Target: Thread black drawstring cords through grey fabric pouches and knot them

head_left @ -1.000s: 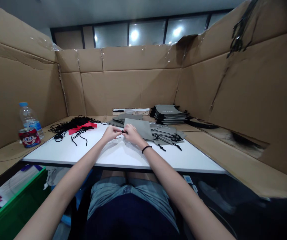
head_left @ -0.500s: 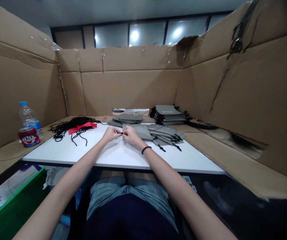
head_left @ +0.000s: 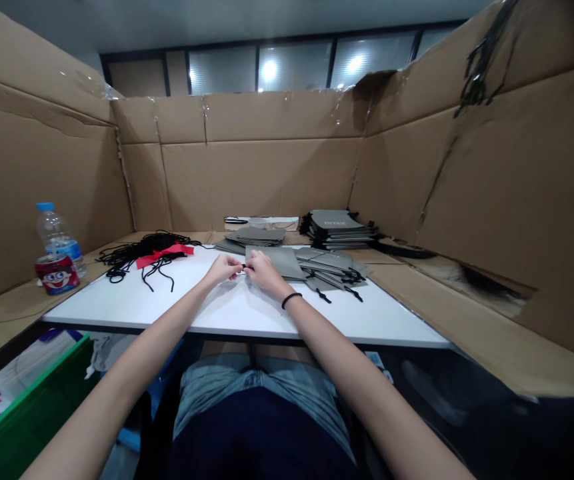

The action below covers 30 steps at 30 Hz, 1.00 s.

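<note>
Over the middle of the white table [head_left: 167, 310], my left hand [head_left: 223, 269] and my right hand [head_left: 261, 269] meet fingertip to fingertip. Both pinch a small black piece of cord [head_left: 243, 267], mostly hidden by the fingers. Just behind and beside my right hand lies a grey pouch [head_left: 287, 263]. Further right, several grey drawstring pouches [head_left: 334, 267] with knotted black cords overlap on the table. A pile of loose black cords [head_left: 154, 247] lies to the left, with a red strip [head_left: 164, 255] across it.
Flat grey pouches [head_left: 254, 237] lie at the back, and a tall stack of grey pouches [head_left: 339, 227] stands back right. On the left are a water bottle [head_left: 57, 230] and a red can [head_left: 57, 275]. Cardboard walls [head_left: 261, 173] enclose the table; a green bin [head_left: 41, 400] sits below left.
Almost nothing differs. Both hands stay at the same spot with the black cord between their fingertips, with only slight finger movement.
</note>
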Each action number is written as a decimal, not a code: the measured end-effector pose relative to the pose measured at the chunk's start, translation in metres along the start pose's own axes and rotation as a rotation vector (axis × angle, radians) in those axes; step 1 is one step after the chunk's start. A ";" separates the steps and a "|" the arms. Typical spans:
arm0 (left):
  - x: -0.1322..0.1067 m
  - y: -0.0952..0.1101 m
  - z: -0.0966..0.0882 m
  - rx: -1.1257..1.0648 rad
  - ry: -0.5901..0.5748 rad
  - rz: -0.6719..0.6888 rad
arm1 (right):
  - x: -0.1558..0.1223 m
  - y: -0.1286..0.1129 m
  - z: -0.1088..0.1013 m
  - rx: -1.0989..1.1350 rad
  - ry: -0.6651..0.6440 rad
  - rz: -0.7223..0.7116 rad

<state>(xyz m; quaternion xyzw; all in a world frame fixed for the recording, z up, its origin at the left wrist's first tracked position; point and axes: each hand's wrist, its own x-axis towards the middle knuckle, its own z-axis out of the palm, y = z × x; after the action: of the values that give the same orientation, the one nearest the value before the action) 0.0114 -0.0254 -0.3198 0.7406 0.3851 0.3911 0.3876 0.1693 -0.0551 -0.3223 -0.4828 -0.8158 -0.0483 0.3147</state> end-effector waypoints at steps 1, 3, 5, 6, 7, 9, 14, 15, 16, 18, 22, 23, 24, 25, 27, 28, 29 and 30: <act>0.000 0.000 0.000 0.012 -0.009 -0.004 | 0.000 0.000 0.000 -0.006 0.000 -0.011; 0.000 -0.001 0.000 0.027 -0.025 -0.012 | -0.001 -0.001 -0.001 -0.020 -0.005 -0.025; -0.001 -0.001 0.001 0.029 -0.038 -0.023 | -0.001 -0.002 -0.001 -0.032 -0.009 -0.033; -0.002 0.000 0.001 0.028 -0.046 -0.031 | -0.001 -0.002 -0.001 -0.035 -0.009 -0.039; -0.002 0.000 0.001 0.026 -0.053 -0.039 | -0.001 -0.003 -0.001 -0.035 -0.008 -0.044; -0.004 0.002 0.001 0.021 -0.070 -0.055 | -0.001 -0.003 0.000 -0.037 -0.011 -0.052; -0.006 0.005 0.000 0.011 -0.088 -0.072 | -0.001 -0.001 0.000 -0.035 -0.001 -0.061; -0.007 0.006 0.000 0.012 -0.080 -0.067 | -0.001 -0.001 0.001 -0.026 0.003 -0.055; -0.007 0.006 0.000 0.014 -0.067 -0.061 | 0.000 0.000 0.001 -0.014 0.006 -0.045; -0.008 0.008 -0.001 0.018 -0.038 -0.041 | 0.001 0.002 0.003 0.024 0.014 -0.015; -0.009 0.011 -0.001 0.043 0.003 -0.030 | 0.004 0.008 0.009 0.149 0.028 0.074; -0.009 0.012 -0.001 0.050 0.006 -0.033 | 0.004 0.009 0.010 0.179 0.028 0.094; -0.009 0.012 0.000 0.057 0.006 -0.040 | 0.004 0.010 0.011 0.202 0.024 0.110; -0.009 0.013 0.000 0.058 0.003 -0.046 | 0.005 0.011 0.012 0.220 0.022 0.121; -0.009 0.013 0.000 0.047 -0.011 -0.053 | 0.005 0.011 0.013 0.239 0.021 0.138; -0.009 0.012 0.000 0.039 -0.019 -0.057 | 0.005 0.011 0.014 0.243 0.021 0.144; -0.009 0.012 0.000 0.030 -0.029 -0.061 | 0.005 0.011 0.014 0.245 0.025 0.147; -0.008 0.011 0.000 0.023 -0.039 -0.063 | 0.005 0.011 0.015 0.246 0.026 0.148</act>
<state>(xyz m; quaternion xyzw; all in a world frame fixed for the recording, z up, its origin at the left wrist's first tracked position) 0.0113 -0.0370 -0.3124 0.7400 0.4050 0.3597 0.3988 0.1699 -0.0402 -0.3339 -0.4988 -0.7736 0.0691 0.3846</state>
